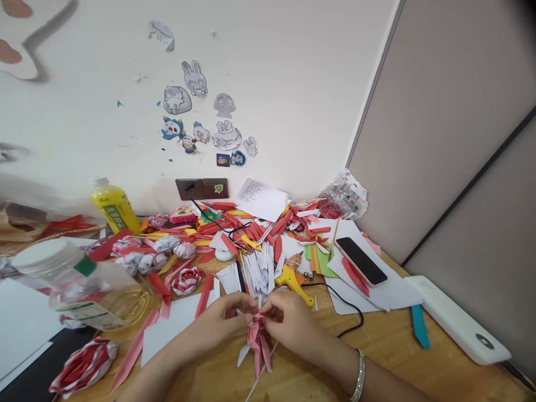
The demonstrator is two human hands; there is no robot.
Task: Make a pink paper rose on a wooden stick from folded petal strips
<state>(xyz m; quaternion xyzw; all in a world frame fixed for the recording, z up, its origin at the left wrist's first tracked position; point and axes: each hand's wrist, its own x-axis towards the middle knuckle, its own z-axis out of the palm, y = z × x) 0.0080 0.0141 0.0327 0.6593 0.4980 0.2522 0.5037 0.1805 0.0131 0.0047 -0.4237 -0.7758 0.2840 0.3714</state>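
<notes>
My left hand (234,317) and my right hand (288,321) meet over the front of the table, fingers pinched together. Between them they hold a bundle of folded pink paper (258,341), whose pointed strips hang downward. White paper tips show beside the pink ones, and a thin white stick or strip (262,373) slants below. My fingertips hide the top of the bundle. Just beyond my hands lies a heap of folded white paper strips (257,269). A yellow hot glue gun (295,283) rests to the right of that heap.
Red and white paper flowers (186,280) and folded red strips litter the table (310,371). At left stand a clear plastic jar (54,259) and a yellow bottle (115,206). A phone (361,261) and a long white device (458,321) lie at right, near a black cable (354,307).
</notes>
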